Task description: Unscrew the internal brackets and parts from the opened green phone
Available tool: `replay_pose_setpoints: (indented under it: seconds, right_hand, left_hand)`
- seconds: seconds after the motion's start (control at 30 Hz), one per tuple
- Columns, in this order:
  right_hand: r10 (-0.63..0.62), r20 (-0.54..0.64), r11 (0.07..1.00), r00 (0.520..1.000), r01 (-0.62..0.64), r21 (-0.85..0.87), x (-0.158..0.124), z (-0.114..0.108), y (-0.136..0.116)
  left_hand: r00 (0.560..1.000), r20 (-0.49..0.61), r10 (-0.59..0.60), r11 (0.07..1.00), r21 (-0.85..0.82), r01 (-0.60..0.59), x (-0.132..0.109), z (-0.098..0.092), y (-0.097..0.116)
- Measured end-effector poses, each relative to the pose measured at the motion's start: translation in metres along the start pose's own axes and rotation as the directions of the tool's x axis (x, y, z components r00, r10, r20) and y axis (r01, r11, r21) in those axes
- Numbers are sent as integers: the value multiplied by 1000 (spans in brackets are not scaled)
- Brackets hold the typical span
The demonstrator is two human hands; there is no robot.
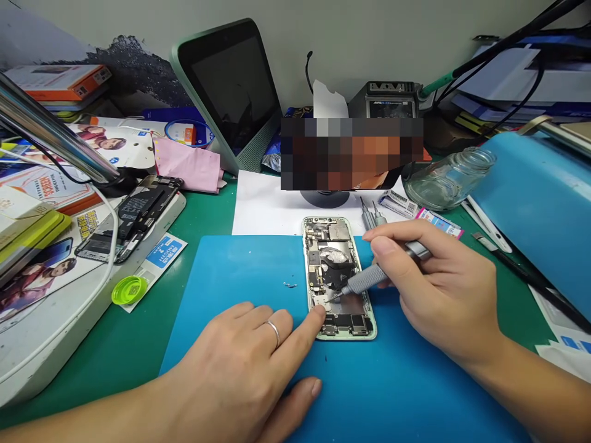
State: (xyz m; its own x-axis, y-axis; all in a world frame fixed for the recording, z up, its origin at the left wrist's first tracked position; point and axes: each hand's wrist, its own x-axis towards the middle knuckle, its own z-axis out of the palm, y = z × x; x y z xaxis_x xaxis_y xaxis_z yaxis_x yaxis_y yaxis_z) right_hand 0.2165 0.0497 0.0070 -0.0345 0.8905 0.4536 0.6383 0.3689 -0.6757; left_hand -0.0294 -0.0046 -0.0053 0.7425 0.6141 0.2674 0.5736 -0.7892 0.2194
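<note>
Green tabletop, blue work mat spread on it. From mat's middle: opened smartphone on mat at twelve o'clock, white paper sheet beyond; white tweezers at two, black-handled tool nearer three; blue-and-white card at ten, pink cloth near eleven, white platform at nine.

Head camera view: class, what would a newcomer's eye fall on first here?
Probably the opened phone, its inner parts bare, lying across the far edge of the blue mat. Next come the hands: the right hand holds a thin-tipped grey tool over it, the left hand has a fingertip at its near left side. Behind, left of centre, stands a dark-screened device.
</note>
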Motion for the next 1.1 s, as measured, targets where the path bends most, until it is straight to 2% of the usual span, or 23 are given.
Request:
replay_pose_setpoints:
  seconds: [0.1,0.23,0.57,0.77,1.1]
  right_hand:
    - [-35,9,999,999,35,20,0,0,0]
    - [-27,-72,1000,997,26,-8,-1,-1,-1]
    - [-26,0,1000,1000,26,0,-1,0,1]
    - [-92,-25,995,995,90,-45,-1,-1,2]
    - [-75,-15,997,997,75,-7,-2,-1,3]
  left_hand:
    - [1000,1,-6,1000,9,6,0,0,-1]
    - [1000,18,0,1000,-3,0,2,-3,-1]
    - [999,22,-36,997,-65,38,1,-3,-1]
    - [1000,11,5,999,-50,-5,3,-3,-2]
    - [999,-34,-3,999,-33,2,1,1,-1]
